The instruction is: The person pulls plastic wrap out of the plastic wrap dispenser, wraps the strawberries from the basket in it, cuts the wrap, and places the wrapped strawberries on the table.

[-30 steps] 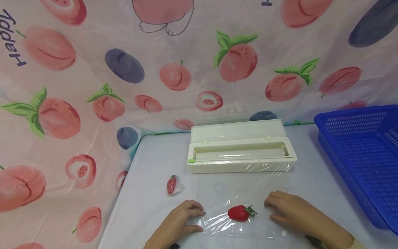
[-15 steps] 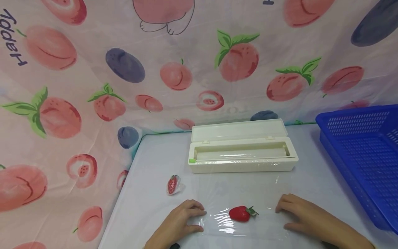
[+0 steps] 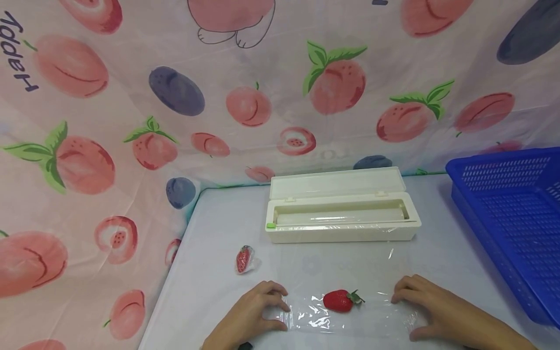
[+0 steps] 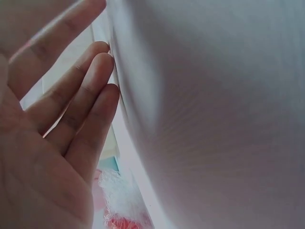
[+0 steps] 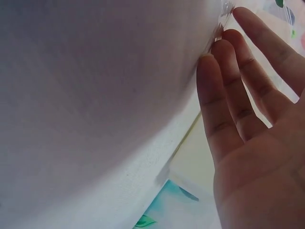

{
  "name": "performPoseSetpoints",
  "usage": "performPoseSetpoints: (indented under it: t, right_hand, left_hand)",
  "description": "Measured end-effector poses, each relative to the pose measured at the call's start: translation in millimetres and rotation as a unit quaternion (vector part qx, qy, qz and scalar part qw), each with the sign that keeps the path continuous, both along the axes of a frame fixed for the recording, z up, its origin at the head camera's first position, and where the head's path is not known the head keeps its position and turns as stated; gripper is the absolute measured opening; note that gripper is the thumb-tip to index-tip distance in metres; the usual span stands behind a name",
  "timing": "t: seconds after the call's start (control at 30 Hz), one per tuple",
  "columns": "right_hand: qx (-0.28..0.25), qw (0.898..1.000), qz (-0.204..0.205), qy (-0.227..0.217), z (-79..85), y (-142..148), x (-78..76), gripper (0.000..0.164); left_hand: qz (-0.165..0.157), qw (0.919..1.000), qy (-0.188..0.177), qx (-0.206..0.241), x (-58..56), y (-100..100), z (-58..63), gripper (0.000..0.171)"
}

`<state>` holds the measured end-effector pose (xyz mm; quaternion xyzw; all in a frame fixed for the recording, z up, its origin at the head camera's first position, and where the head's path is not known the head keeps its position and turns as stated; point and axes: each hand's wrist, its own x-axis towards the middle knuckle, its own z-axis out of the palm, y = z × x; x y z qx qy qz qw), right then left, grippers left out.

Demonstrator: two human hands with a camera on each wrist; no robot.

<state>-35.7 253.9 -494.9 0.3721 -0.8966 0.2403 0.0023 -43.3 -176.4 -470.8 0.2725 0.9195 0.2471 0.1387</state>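
Left hand (image 3: pixel 249 316) and right hand (image 3: pixel 430 308), fingers apparently flat, press the edges of a clear cling-film sheet (image 3: pixel 350 318) on the pale bench (image 3: pixel 210 272); a red strawberry (image 3: pixel 339 300) lies between them. Uneven tension could wrinkle the film or roll the berry.

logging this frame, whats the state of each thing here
wrap dispenser box: lid open, roll inside
cling film sheet: flat on table
bare strawberry: lying on film, unwrapped
small strawberry: wrapped
blue basket: looks empty
left hand: pressing film
right hand: pressing film
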Motion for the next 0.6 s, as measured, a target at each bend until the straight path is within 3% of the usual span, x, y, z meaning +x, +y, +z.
performPoseSetpoints:
  t: [0.1, 0.2, 0.47, 0.6]
  right_hand:
    - [0.012, 1.0, -0.003, -0.013, 1.7, -0.7, 2.0, 0.059]
    - [0.021, 1.0, -0.006, -0.012, 1.7, -1.7, 3.4, 0.063]
    - [0.008, 0.999, 0.013, 0.028, 0.8, -1.9, 3.2, 0.047]
    - [0.018, 0.999, 0.02, -0.038, 5.3, -2.0, 0.5, 0.03]
  left_hand:
    - [-0.003, 1.0, -0.007, 0.0, 0.5, -1.7, -1.2, 0.034]
    - [-0.025, 0.9995, 0.016, 0.01, 1.8, -5.1, -2.9, 0.036]
    - [-0.062, 0.9964, 0.056, 0.014, 1.2, -9.2, -5.0, 0.016]
    - [-0.069, 0.9953, 0.066, 0.017, 1.2, -9.6, -5.1, 0.01]
